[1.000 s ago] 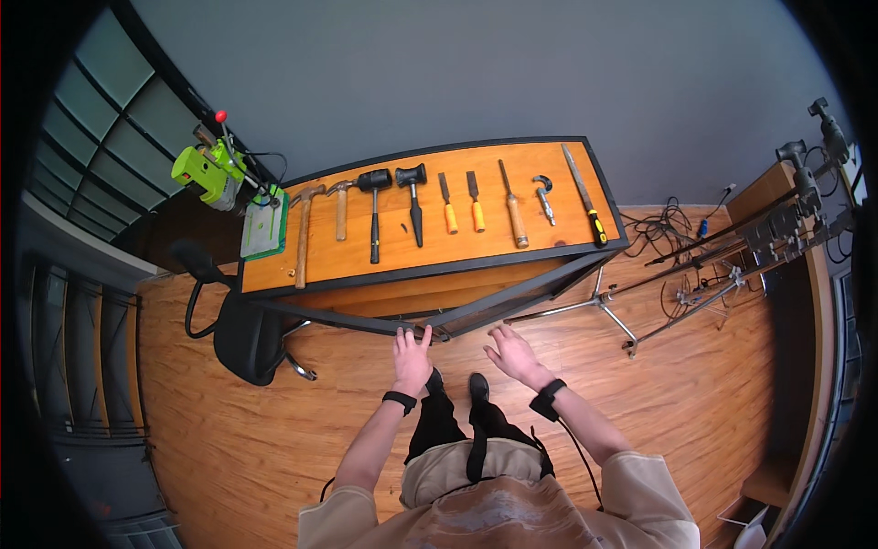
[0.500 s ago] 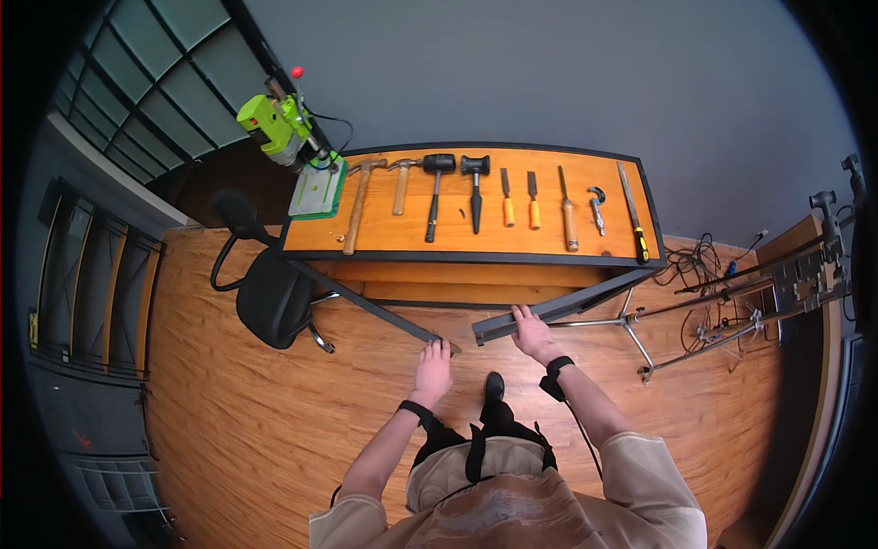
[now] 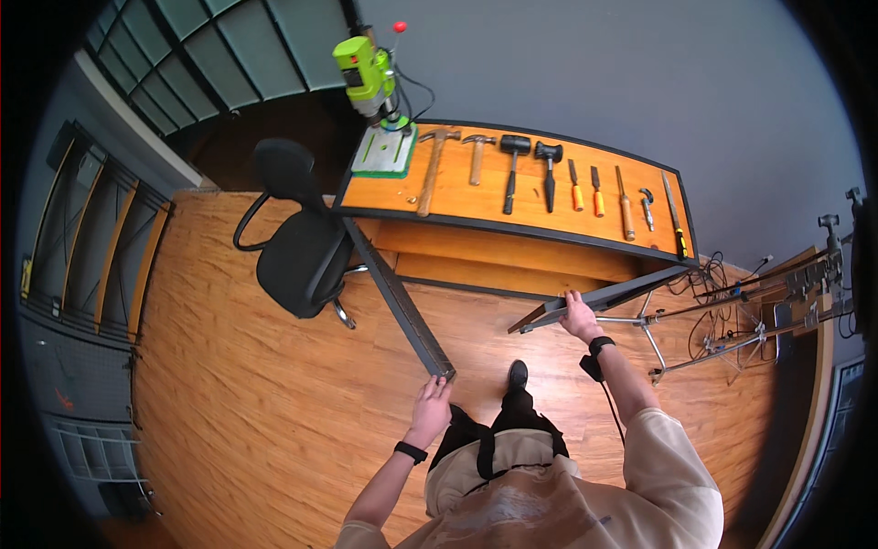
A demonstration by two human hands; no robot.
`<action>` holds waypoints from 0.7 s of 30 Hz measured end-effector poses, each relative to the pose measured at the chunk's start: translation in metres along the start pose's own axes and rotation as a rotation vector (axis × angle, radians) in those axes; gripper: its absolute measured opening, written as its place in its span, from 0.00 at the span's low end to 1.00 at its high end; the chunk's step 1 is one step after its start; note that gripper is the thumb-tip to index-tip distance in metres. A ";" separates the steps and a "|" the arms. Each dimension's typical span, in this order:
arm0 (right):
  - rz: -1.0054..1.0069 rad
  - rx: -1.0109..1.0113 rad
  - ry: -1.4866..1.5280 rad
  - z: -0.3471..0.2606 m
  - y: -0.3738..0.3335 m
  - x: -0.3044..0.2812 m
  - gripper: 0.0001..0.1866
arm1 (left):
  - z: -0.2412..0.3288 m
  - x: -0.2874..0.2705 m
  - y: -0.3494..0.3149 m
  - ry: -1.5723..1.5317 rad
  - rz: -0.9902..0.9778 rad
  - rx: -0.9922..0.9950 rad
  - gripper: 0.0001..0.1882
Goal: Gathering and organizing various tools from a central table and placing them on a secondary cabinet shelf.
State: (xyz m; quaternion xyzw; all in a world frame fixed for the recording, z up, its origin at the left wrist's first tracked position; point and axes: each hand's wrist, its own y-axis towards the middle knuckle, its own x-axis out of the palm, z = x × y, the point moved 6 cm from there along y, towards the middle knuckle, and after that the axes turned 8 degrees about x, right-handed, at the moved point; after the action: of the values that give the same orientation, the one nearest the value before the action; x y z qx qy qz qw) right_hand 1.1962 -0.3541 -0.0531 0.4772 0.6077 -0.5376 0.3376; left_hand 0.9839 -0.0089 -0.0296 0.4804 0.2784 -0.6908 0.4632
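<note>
Two dark-framed cabinet doors stand swung out from the front of a wooden workbench (image 3: 512, 222). The free end of the left door (image 3: 400, 300) is held in my left hand (image 3: 428, 414), its fingers curled at the corner. My right hand (image 3: 580, 318) grips the top edge of the right door (image 3: 622, 290) close to its free end. Between the doors an inner wooden shelf (image 3: 476, 249) shows. Both palms and the inner sides of the fingers are hidden.
On the benchtop lie a claw hammer (image 3: 434, 174), a rubber mallet (image 3: 515, 146), chisels (image 3: 598, 194) and a handsaw (image 3: 676, 220). A green drill press (image 3: 366, 78) stands at its left end. A black chair (image 3: 297, 261) is beside the left door; a metal stand (image 3: 651, 343) is at right.
The gap between the doors' free ends has widened, the left door swinging further out with my left hand. My right hand stays on the right door. The whole view has turned.
</note>
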 end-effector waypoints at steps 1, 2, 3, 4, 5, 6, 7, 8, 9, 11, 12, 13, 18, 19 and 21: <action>0.000 0.009 0.006 -0.008 -0.002 -0.001 0.40 | -0.010 -0.006 -0.018 -0.016 0.022 -0.053 0.26; -0.007 -0.003 -0.004 -0.016 -0.004 -0.001 0.40 | -0.019 -0.012 -0.037 -0.030 0.044 -0.107 0.25; -0.046 0.065 0.022 -0.018 -0.005 -0.002 0.42 | -0.026 -0.020 -0.050 -0.032 0.048 -0.115 0.25; -0.084 0.132 0.049 -0.018 -0.003 0.003 0.44 | -0.038 -0.030 -0.066 -0.073 0.090 -0.175 0.26; -0.043 0.141 0.033 -0.020 -0.003 0.004 0.46 | -0.050 -0.039 -0.080 -0.112 0.130 -0.233 0.26; 0.009 0.151 0.024 -0.023 -0.004 0.003 0.47 | -0.061 -0.045 -0.096 -0.125 0.112 -0.290 0.27; 0.062 0.164 0.018 -0.026 -0.005 0.005 0.47 | -0.072 -0.050 -0.109 -0.122 0.111 -0.295 0.27; 0.075 0.211 0.087 -0.027 -0.004 0.007 0.50 | -0.087 -0.058 -0.122 -0.131 0.163 -0.352 0.28; 0.087 0.217 0.105 -0.033 -0.004 0.006 0.51 | -0.099 -0.066 -0.134 -0.139 0.212 -0.410 0.29; 0.081 0.255 0.173 -0.038 -0.007 0.006 0.46 | -0.120 -0.079 -0.149 -0.130 0.231 -0.464 0.30; 0.080 0.273 0.183 -0.040 -0.010 0.007 0.46 | -0.137 -0.082 -0.158 -0.101 0.257 -0.542 0.31; 0.090 0.239 0.159 -0.045 -0.011 0.008 0.41 | -0.155 -0.088 -0.166 -0.070 0.281 -0.617 0.31; 0.208 0.239 0.202 -0.056 -0.021 0.011 0.25 | -0.236 -0.112 -0.195 -0.124 0.162 -0.902 0.32; 0.205 0.263 0.208 -0.056 -0.021 0.013 0.25 | -0.248 -0.121 -0.198 -0.027 0.187 -0.857 0.32; 0.230 0.266 0.251 -0.060 -0.021 0.015 0.24 | -0.274 -0.132 -0.201 0.070 0.195 -0.792 0.32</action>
State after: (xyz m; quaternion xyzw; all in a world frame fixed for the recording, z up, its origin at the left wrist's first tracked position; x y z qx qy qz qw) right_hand 1.1775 -0.2913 -0.0482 0.6469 0.5103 -0.5073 0.2524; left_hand 0.9273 0.3515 -0.0251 0.3121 0.4918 -0.4663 0.6658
